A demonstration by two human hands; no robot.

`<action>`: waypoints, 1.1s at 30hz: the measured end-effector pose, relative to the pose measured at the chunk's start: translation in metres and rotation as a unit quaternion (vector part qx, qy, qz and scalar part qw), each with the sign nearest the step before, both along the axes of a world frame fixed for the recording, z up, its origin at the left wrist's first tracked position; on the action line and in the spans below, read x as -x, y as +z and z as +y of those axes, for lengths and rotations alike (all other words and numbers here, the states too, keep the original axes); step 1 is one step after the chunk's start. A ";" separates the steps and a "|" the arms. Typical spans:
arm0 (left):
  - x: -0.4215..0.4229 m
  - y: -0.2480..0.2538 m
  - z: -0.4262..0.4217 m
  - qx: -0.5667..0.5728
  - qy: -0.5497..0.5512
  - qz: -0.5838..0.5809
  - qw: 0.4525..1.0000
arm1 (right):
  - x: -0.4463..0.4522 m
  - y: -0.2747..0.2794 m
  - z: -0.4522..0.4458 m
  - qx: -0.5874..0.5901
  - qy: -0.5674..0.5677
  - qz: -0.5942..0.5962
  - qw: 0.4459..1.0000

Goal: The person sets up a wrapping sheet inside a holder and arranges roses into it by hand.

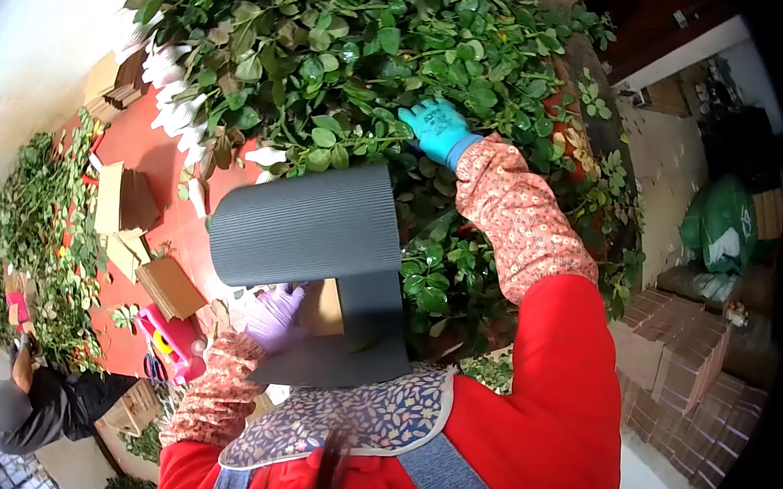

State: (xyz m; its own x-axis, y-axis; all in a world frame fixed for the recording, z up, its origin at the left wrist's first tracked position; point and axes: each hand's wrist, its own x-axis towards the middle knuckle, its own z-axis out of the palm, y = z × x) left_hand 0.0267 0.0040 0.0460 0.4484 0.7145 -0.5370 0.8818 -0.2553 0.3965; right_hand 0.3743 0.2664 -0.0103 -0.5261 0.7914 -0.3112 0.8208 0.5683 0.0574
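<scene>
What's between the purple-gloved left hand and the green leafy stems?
A dark-grey, ribbed, curved sheet, lying between the purple-gloved left hand and the green leafy stems in view. Nothing visible blocks the turquoise-gloved right hand, touching the leaves.

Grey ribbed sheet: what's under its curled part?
Along the near edge of the ribbed curl, the purple-gloved left hand and brown cardboard show; anything farther under is covered.
</scene>
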 end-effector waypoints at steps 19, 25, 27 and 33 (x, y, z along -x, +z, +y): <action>0.043 0.002 -0.032 -0.063 -0.016 -0.011 0.998 | -0.063 0.273 -0.117 0.051 -0.285 0.767 0.573; 0.065 -0.037 -0.036 -0.068 0.060 -0.130 0.987 | 0.022 0.259 -0.209 -0.104 0.114 0.297 0.942; 0.066 -0.038 -0.030 -0.042 0.095 -0.161 0.982 | 0.044 0.240 -0.221 0.061 0.063 0.169 0.982; 0.067 -0.048 -0.021 0.048 0.212 -0.187 0.958 | -0.012 0.119 -0.241 0.205 -0.040 0.233 0.950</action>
State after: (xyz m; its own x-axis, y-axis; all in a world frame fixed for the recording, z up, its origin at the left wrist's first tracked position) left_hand -0.0401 -0.0174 -0.0015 0.3034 0.8305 -0.4671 0.6897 0.1468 0.7091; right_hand 0.3868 0.0252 0.1090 -0.6257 0.6972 -0.3499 0.7442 0.3991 -0.5356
